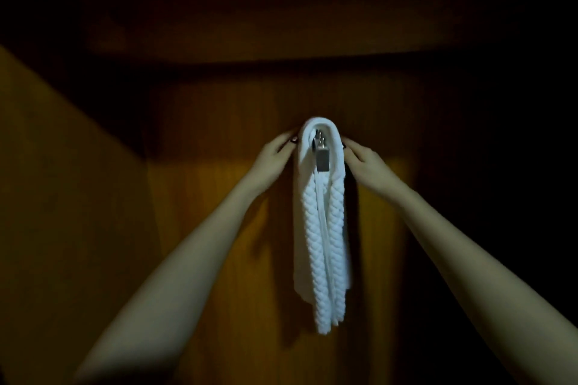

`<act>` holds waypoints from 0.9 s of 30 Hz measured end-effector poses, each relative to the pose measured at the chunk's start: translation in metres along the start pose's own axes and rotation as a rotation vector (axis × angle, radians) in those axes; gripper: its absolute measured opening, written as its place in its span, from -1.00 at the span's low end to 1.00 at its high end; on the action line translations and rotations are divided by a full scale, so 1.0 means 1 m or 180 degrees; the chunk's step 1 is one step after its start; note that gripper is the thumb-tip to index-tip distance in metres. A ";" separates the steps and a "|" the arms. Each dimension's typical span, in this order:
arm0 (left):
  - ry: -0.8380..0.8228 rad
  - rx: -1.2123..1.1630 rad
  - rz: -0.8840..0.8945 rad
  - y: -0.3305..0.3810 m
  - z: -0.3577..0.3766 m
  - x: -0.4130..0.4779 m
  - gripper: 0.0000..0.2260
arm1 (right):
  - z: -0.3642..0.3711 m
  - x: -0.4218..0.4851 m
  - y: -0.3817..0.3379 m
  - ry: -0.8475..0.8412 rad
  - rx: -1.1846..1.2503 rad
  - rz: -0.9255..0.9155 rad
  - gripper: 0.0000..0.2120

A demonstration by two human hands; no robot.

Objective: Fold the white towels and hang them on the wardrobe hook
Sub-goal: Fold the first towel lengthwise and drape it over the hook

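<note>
A folded white towel [322, 228] hangs draped over a metal hook [322, 156] on the wooden wardrobe panel [203, 197]. Its two halves drop straight down, showing a braided texture. My left hand [275, 156] touches the towel's upper left side with its fingertips. My right hand [362, 159] touches the upper right side the same way. Both hands sit level with the hook, one on each side of the fold. The fingertips are partly hidden behind the towel.
The wardrobe interior is dim. A wooden side wall [62, 197] slants on the left, and a dark shelf or top edge [281, 62] runs above the hook. The right side is in deep shadow.
</note>
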State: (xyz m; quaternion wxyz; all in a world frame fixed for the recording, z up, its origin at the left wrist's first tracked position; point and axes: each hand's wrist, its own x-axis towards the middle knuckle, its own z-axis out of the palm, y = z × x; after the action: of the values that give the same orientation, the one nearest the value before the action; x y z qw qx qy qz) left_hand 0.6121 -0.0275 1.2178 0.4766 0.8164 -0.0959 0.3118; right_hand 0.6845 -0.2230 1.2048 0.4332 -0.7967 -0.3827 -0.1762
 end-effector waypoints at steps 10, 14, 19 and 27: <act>-0.0405 -0.0494 0.0076 -0.018 0.025 -0.081 -0.41 | 0.033 -0.066 -0.019 0.0003 0.0743 -0.0094 -0.40; -0.0074 -0.0419 0.0198 -0.029 0.034 -0.090 -0.52 | 0.042 -0.073 -0.025 0.0278 0.0638 -0.0136 -0.30; -0.0016 -0.0074 0.0159 -0.039 0.030 -0.081 -0.62 | 0.058 -0.071 -0.027 0.0661 0.0373 0.0119 -0.30; 0.0309 0.0019 0.0009 -0.053 0.040 -0.084 -0.54 | 0.053 -0.081 -0.006 0.0866 0.0340 0.0228 -0.80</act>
State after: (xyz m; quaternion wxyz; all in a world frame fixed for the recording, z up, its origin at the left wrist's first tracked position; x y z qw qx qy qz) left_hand 0.5871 -0.0448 1.1149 0.4779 0.8015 -0.0729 0.3520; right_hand 0.6255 -0.2142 1.1288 0.5289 -0.7544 -0.3007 -0.2464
